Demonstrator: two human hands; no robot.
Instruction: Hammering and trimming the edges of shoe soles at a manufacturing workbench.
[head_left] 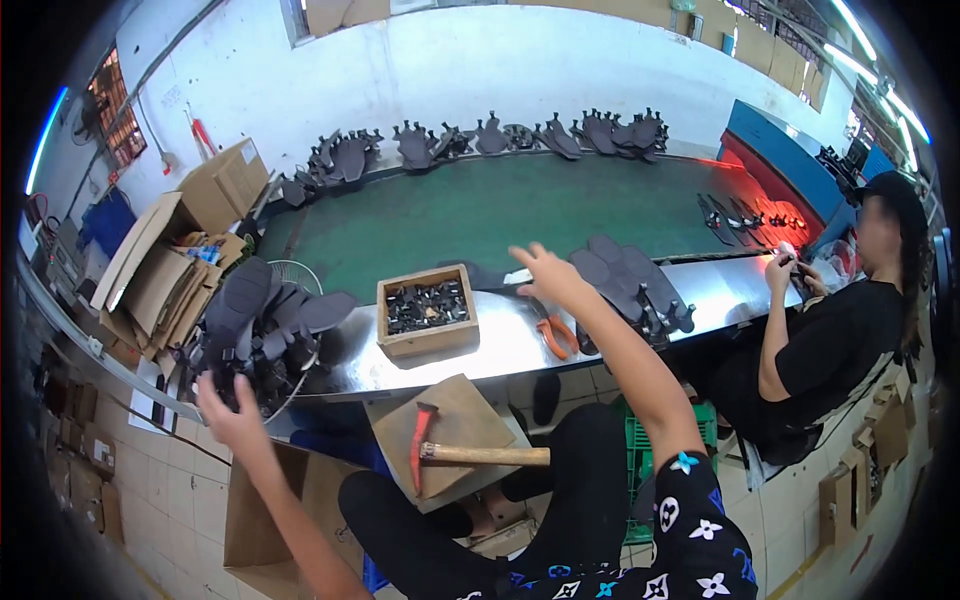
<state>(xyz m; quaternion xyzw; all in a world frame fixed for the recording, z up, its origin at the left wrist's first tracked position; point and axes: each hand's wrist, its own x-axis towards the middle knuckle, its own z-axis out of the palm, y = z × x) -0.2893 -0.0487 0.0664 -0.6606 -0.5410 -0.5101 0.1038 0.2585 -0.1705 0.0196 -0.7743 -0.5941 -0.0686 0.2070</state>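
Observation:
My left hand [235, 412] is open, its fingers spread beside a heap of dark sandals [240, 300] in a wire basket [303, 385] at the left. My right hand [548, 274] reaches over the metal table edge, fingers apart. By its fingertips is a small white piece [517, 277]; whether they touch is unclear. Below that hand lie orange-handled pliers [556, 338]. A wooden box [430, 345] of small black and metallic parts stands between my hands. Before my knees, a hammer [480, 455] with a red head and wooden handle rests on a brown board [465, 405].
More dark sandals [625, 280] lie right of my right hand. A green belt [450, 215] runs behind, with sandals [490, 137] along its far edge. At the right a co-worker [840, 310] sits handling something small. Cardboard boxes [220, 185] stand at the left.

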